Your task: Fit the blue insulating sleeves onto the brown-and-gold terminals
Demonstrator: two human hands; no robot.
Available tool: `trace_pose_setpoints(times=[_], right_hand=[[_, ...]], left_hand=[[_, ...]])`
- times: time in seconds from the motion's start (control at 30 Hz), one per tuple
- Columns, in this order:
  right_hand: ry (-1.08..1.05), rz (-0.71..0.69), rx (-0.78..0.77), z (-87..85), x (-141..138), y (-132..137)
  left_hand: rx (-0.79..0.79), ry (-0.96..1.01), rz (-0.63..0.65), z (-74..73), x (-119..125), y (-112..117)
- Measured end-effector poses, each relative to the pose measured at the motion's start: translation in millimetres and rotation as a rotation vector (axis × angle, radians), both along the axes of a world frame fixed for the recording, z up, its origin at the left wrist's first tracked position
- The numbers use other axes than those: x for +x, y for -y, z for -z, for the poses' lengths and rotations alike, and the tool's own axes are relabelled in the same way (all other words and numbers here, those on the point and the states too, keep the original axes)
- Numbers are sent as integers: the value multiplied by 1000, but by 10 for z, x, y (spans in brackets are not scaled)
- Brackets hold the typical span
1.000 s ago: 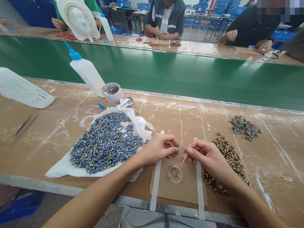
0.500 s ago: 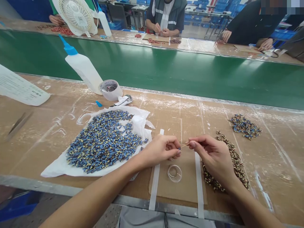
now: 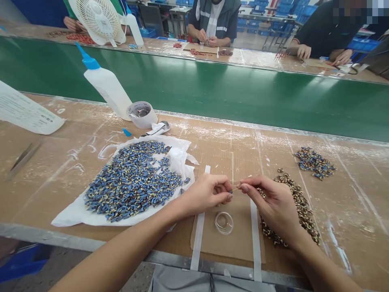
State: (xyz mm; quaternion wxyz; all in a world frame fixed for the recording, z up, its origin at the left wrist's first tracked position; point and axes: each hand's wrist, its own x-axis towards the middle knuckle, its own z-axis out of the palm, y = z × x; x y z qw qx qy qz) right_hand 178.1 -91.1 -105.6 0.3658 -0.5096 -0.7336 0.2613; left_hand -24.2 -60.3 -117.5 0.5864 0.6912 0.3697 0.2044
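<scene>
The left hand (image 3: 211, 191) is pinching a small blue piece (image 3: 231, 192) above the cardboard pad (image 3: 232, 248), while the right hand (image 3: 272, 202) is holding a thin stick (image 3: 236, 188) with its tip at the piece, probably calling for steady fingers and light pressure.

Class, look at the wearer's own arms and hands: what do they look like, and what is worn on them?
The left hand and right hand are ungloved, with no ring visible. Both forearms are bare as far as they show, with no sleeve, watch or bracelet in view. Grey clothing shows below, at the picture's lower edge.
</scene>
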Motion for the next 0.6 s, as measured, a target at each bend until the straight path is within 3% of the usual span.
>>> trace_pose_setpoints(times=[0.47,0.6], right_hand=[[46,-86,136,-29,-36,35],[20,-73,108,-31,-26,42]], left_hand=[[43,6,11,-29,9,-8],[54,-7,19,-33,3,-12]])
